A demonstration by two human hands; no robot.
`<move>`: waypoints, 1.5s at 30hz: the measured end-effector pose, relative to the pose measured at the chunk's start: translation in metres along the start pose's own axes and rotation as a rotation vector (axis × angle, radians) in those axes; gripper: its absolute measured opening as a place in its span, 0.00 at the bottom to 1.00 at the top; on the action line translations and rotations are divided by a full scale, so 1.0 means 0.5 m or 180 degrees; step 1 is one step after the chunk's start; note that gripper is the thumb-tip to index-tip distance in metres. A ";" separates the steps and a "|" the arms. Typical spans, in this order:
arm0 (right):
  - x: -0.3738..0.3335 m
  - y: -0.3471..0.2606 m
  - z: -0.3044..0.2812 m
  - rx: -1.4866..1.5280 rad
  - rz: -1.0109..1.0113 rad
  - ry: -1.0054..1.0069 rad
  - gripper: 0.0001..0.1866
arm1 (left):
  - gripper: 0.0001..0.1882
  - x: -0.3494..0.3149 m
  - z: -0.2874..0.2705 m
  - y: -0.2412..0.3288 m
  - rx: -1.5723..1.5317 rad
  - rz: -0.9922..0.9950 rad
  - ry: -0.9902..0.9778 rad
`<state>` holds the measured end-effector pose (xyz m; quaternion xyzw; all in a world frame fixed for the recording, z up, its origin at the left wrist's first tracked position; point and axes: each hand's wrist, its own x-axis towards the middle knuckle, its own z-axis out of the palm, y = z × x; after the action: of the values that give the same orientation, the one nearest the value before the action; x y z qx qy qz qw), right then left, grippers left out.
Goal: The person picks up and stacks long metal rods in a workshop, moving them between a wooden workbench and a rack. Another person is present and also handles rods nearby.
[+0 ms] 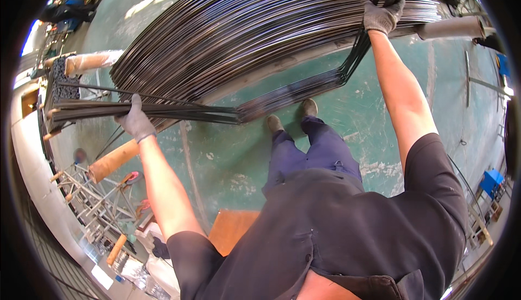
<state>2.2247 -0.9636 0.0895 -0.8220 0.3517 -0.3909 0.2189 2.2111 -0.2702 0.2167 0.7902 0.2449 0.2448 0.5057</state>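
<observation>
A bundle of bent dark metal rods point(293, 95) spans the space between my two gloved hands. Its middle stretch runs low above the floor, and both ends angle away from me. My left hand point(137, 121), in a grey glove, is closed around the left end, thumb on top. Farther off at the upper right, my right hand point(382, 17), also gloved, grips the other end where the rods rise. Just beyond the bundle lies a broad stack of similar curved dark rods point(233, 34). Glove and rods hide some of my fingers.
Cardboard-coloured rollers point(113, 161) and a wrapped roller point(93, 62) stand on the left, near a metal rack point(89, 197). A grey roller point(451, 27) sits at the stack's right end. Behind my left arm is a brown board point(232, 229) on the green floor point(228, 164).
</observation>
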 end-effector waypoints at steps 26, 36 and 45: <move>-0.010 0.057 -0.058 0.0131 0.0147 -0.0241 0.39 | 0.15 -0.006 -0.028 -0.011 -0.0771 -0.0418 0.0153; -0.113 0.105 -0.271 0.1948 0.0556 -0.0324 0.38 | 0.24 -0.137 -0.283 -0.059 -0.1115 -0.0478 -0.0438; -0.143 0.188 -0.350 0.1635 0.0701 -0.0284 0.39 | 0.31 -0.231 -0.378 -0.007 -0.0955 -0.0085 -0.1209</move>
<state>2.0153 -0.9868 0.0997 -0.7128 0.3183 -0.4045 0.4764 2.0027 -0.2140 0.2672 0.7347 0.1168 0.1187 0.6577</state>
